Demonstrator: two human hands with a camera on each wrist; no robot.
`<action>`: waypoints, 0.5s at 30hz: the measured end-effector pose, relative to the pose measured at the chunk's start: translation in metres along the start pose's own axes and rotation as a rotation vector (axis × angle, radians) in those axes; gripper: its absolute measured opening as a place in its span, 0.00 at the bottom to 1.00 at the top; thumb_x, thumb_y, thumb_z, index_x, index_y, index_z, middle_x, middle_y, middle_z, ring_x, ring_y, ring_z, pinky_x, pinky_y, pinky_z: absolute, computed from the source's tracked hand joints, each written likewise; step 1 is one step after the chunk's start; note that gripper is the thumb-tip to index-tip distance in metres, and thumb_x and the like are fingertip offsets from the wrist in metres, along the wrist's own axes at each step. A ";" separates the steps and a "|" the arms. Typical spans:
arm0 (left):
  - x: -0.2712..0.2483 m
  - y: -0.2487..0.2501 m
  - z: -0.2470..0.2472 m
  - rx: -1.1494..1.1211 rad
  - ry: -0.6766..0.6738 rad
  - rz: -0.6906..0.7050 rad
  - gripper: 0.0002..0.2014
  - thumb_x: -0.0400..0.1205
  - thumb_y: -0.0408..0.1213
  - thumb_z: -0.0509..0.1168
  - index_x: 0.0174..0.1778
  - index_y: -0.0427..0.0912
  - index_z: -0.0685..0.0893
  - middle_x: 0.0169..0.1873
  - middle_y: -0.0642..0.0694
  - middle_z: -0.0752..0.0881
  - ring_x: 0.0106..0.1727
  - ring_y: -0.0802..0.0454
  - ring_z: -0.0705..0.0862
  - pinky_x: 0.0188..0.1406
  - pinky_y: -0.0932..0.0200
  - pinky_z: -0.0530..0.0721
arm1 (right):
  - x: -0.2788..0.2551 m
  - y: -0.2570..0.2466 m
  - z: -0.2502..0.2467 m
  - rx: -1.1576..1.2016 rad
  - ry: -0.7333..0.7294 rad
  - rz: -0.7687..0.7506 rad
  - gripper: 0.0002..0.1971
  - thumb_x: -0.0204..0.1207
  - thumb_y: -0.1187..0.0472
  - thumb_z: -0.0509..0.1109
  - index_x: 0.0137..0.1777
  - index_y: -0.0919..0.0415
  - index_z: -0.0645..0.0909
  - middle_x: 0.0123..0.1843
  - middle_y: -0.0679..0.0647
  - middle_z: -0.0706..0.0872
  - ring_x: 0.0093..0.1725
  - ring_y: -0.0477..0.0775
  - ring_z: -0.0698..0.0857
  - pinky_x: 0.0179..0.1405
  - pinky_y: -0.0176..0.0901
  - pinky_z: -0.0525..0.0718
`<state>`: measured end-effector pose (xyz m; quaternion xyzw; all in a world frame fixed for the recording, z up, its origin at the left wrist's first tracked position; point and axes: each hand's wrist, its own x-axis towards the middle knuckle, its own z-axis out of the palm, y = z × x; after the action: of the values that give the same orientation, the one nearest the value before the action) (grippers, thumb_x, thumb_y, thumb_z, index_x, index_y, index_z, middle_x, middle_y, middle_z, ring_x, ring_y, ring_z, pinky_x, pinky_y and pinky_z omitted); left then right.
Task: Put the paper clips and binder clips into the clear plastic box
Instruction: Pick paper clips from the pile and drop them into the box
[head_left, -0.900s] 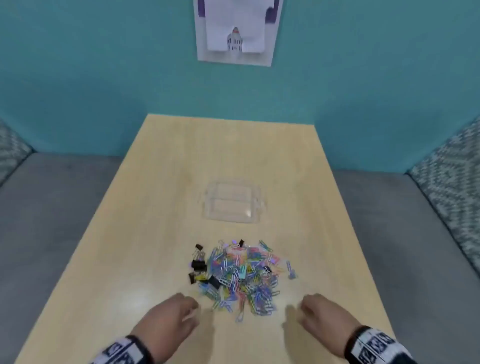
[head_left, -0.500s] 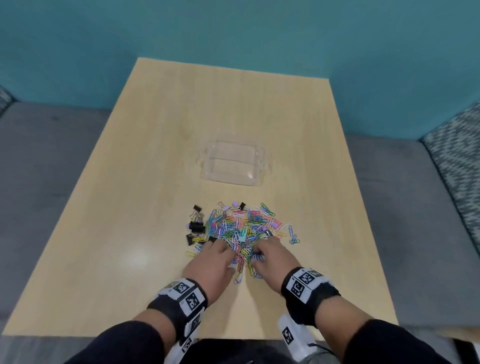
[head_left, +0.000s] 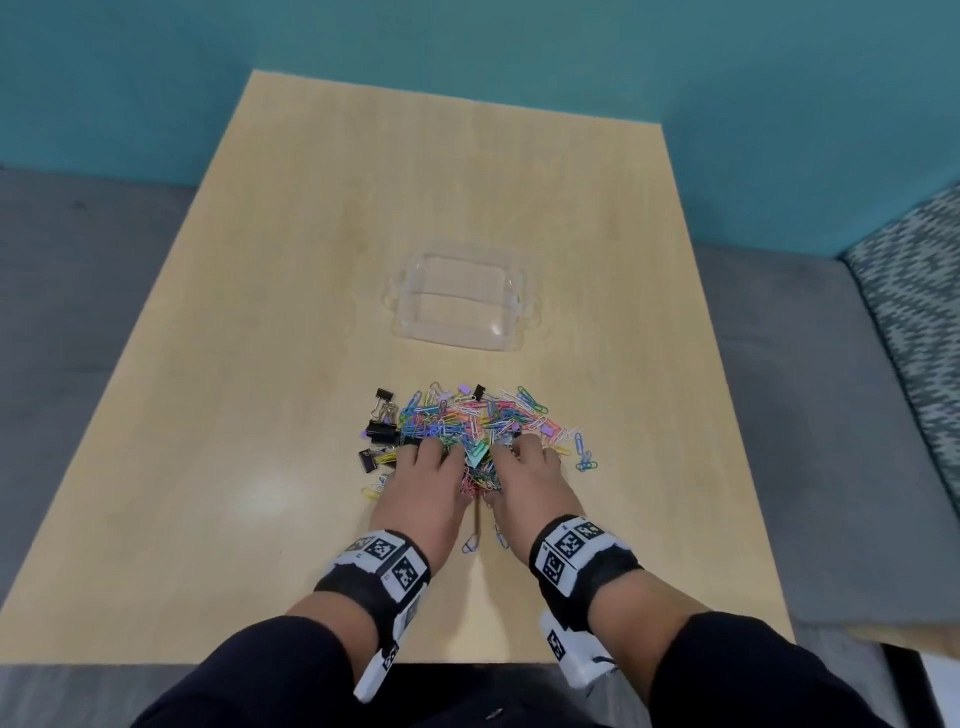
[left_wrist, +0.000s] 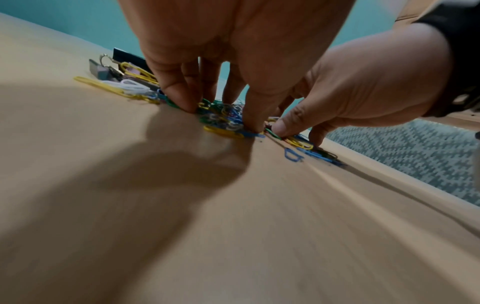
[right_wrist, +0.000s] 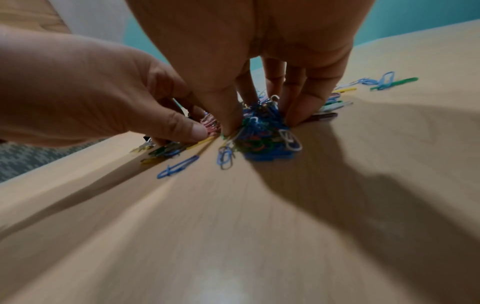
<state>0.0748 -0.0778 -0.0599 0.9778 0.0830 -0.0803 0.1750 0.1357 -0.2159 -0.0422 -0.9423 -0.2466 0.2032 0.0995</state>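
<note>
A pile of coloured paper clips (head_left: 467, 421) lies on the wooden table (head_left: 260, 364), with black binder clips (head_left: 382, 431) at its left edge. The clear plastic box (head_left: 460, 301) stands open just beyond the pile, with nothing inside. My left hand (head_left: 431, 454) and right hand (head_left: 519, 452) sit side by side on the near part of the pile. In the left wrist view the left hand (left_wrist: 223, 117) curls its fingers and thumb down round clips. In the right wrist view the right hand (right_wrist: 259, 127) pinches a dense clump of clips (right_wrist: 265, 142) between thumb and fingers.
A few stray clips (head_left: 584, 457) lie to the right of the pile, and others (head_left: 470, 545) between my wrists. A teal wall (head_left: 519, 52) backs the table. Grey seating (head_left: 805, 415) runs along both sides, with a patterned cushion (head_left: 914, 332) at the right.
Both hands have moved forward from the near table edge into the pile and closed in on the clips together. The head view has tipped further down.
</note>
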 end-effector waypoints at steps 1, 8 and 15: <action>0.001 -0.001 0.000 -0.015 0.015 0.011 0.23 0.77 0.43 0.69 0.66 0.42 0.76 0.56 0.42 0.77 0.54 0.41 0.73 0.53 0.48 0.79 | 0.000 0.001 0.000 -0.013 -0.001 -0.012 0.20 0.75 0.63 0.68 0.66 0.57 0.70 0.66 0.58 0.69 0.60 0.61 0.69 0.50 0.51 0.78; 0.003 -0.012 0.000 0.011 0.034 0.064 0.14 0.68 0.28 0.74 0.41 0.44 0.77 0.42 0.45 0.76 0.39 0.49 0.68 0.30 0.54 0.73 | 0.003 0.009 -0.005 -0.089 -0.037 -0.135 0.20 0.63 0.78 0.63 0.53 0.60 0.72 0.55 0.58 0.72 0.51 0.61 0.72 0.37 0.49 0.69; 0.007 -0.016 -0.008 -0.039 0.011 0.030 0.15 0.61 0.20 0.72 0.29 0.42 0.75 0.31 0.46 0.74 0.29 0.48 0.68 0.25 0.57 0.62 | 0.011 0.013 -0.017 -0.040 -0.056 -0.114 0.17 0.66 0.79 0.62 0.50 0.61 0.73 0.47 0.56 0.72 0.38 0.57 0.70 0.34 0.47 0.67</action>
<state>0.0793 -0.0595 -0.0591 0.9758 0.0709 -0.0708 0.1946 0.1573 -0.2233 -0.0345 -0.9225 -0.3067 0.2183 0.0850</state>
